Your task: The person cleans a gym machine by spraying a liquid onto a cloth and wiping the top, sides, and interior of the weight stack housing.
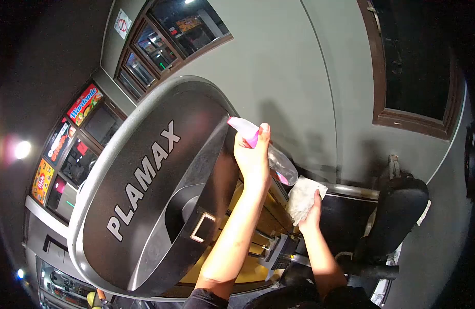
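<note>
Lit snack machines (pixel 67 149) glow at the far left, their bright signs tilted by the angle of the head camera. Beside them a large grey machine cover (pixel 144 180), lettered PLAMAX, fills the middle-left of the frame, its curved shell facing the person.

Just right of the cover, the left hand (pixel 253 157) is raised at arm's length and wrapped around the neck of a clear spray bottle (pixel 279 164). The fingers are closed on the pink trigger part. The nozzle points toward the edge of the cover, and the bottle body slants down and away to the right. That grip appears to keep the spray head aimed at the shell while the weight of the bottle hangs behind the palm.

Lower and further right, the right hand (pixel 313 213) grasps a crumpled white cloth (pixel 303 198). It is held up close under the bottom of the bottle and near a metal bar (pixel 350 190) of the frame. The cloth is bunched rather than spread, which seems to give the fingers a firm pad to press with. Whether it touches the bar cannot be told.

A black padded roller (pixel 399 206) stands to the right of both hands, well apart from them. Above it, a dark window (pixel 412 62) in a brown frame is set in the grey wall (pixel 278 67).
</note>
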Available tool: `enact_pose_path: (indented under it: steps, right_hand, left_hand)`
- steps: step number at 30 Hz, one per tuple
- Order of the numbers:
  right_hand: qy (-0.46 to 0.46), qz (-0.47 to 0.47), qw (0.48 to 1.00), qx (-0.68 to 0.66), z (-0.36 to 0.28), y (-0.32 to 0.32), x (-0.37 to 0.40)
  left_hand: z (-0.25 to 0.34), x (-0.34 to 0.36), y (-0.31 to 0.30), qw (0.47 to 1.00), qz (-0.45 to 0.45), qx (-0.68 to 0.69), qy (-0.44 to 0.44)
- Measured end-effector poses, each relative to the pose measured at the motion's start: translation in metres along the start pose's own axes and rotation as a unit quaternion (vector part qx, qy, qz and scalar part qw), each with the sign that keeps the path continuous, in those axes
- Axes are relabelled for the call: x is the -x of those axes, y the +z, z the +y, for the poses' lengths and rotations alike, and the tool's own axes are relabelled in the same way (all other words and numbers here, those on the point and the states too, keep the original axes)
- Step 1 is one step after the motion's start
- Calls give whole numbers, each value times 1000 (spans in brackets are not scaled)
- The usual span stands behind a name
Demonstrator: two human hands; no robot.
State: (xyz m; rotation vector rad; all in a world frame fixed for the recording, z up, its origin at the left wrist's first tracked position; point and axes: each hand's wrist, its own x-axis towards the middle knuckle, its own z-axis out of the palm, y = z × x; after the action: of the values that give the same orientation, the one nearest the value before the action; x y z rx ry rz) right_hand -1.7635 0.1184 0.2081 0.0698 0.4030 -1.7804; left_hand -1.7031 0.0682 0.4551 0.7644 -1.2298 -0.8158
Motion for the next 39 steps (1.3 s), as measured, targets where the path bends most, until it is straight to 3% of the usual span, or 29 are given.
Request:
enact_pose_path:
  steps: [7, 9, 11, 13, 14, 15, 17, 19, 21, 23, 24, 26, 27, 30, 31, 33, 35, 36, 37, 39]
  right_hand:
    - [-22, -11, 999, 36, -6, 8, 12]
    - [-35, 17, 997, 59, -8, 21, 18]
    - [-77, 16, 989, 127, -10, 29, 12]
    - [-103, 53, 982, 152, -14, 55, 8]
    - [-136, -16, 982, 134, -18, 75, 6]
    - [-161, -26, 976, 143, -23, 95, 8]
    - [-201, -64, 968, 137, -39, 154, 31]
    - [-296, -281, 900, 155, -50, 193, 30]
    - [-504, -427, 687, 303, -55, 275, 27]
    - [-505, -415, 532, 538, -29, 299, -11]
    - [-502, -417, 532, 540, -22, 294, -14]
    - [-342, -540, 493, 590, -20, 290, -5]
    - [-343, -571, 433, 607, -29, 282, 12]
    - [-364, -567, 389, 628, -36, 292, 0]
    - [-406, -514, 417, 630, -36, 298, 8]
    - [-335, -560, 403, 642, -39, 314, 28]
    - [-257, -554, 307, 730, -36, 315, 68]
    - [-204, -594, 321, 709, -34, 310, 89]
    - [-271, -647, 298, 647, -28, 303, 105]
    - [-406, -659, 287, 564, -24, 294, 102]
  left_hand:
    - [6, 22, -21, 997, -73, -24, 14]
    - [8, 50, -43, 980, -131, -144, 35]
    - [10, 93, -67, 971, -185, -143, 38]
    - [0, 132, -110, 957, -257, -133, -34]
    - [-5, 148, -134, 942, -284, -167, -59]
    - [-7, 163, -157, 925, -311, -201, -84]
    - [2, 197, -194, 910, -284, -256, -160]
    - [12, 227, -221, 905, -243, -300, -181]
    - [3, 261, -249, 932, -167, -258, -193]
    - [12, 265, -244, 942, -146, -243, -181]
    - [6, 270, -249, 939, -121, -268, -179]
    - [2, 275, -252, 940, -120, -288, -136]
    - [6, 278, -249, 936, -119, -293, -153]
    - [10, 286, -249, 930, -145, -286, -179]
    - [11, 287, -249, 936, -155, -262, -177]
    - [9, 288, -252, 943, -168, -232, -167]
    - [6, 288, -258, 951, -159, -207, -166]
    - [6, 286, -258, 953, -160, -202, -161]
    - [9, 284, -258, 955, -158, -202, -147]
    - [12, 283, -262, 958, -158, -198, -134]
